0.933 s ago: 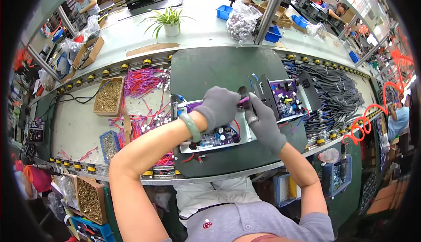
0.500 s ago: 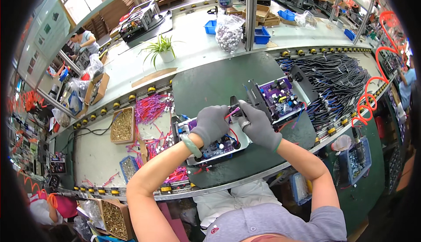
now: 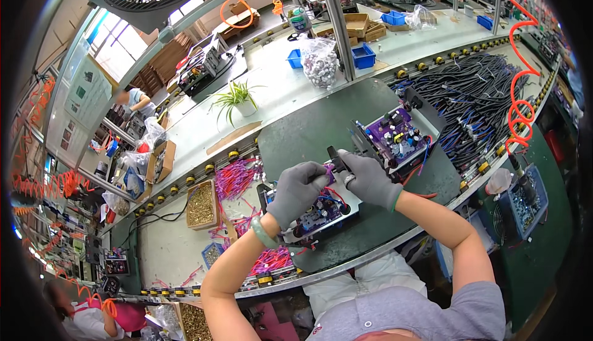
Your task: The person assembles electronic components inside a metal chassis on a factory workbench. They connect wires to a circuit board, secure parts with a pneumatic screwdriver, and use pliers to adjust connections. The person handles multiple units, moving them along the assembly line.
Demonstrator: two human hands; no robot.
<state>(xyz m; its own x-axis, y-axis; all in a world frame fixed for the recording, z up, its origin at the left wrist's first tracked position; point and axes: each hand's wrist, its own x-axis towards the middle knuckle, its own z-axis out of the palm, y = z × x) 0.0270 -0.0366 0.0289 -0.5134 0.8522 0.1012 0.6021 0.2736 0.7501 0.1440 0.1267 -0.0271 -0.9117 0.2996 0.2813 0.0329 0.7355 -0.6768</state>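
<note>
My left hand [image 3: 299, 191], in a grey glove, is closed in a pinch over a metal chassis [image 3: 327, 227]. A short pink-purple wire end [image 3: 329, 172] shows at its fingertips. My right hand [image 3: 370, 181], also gloved in grey, has its fingers bent round the black end panel [image 3: 334, 153] of the same chassis; its fingertips are partly hidden. Inside the chassis is a purple circuit board [image 3: 315, 216] with a red wire [image 3: 336, 196], partly covered by my left hand. A second chassis with a purple board [image 3: 395, 132] stands beyond my right hand.
Both chassis rest on a dark green board [image 3: 296, 131]. Pink wires [image 3: 235, 177] and a box of brass-coloured parts [image 3: 202, 205] lie left; black cables [image 3: 463, 100] lie right. A potted plant [image 3: 246, 106] stands behind. A coiled red hose [image 3: 519, 122] hangs right.
The whole view has shifted and tilted, bringing a fan in at the top. My left fingers have drawn nearer the black panel, and less of the pink wire end shows.
</note>
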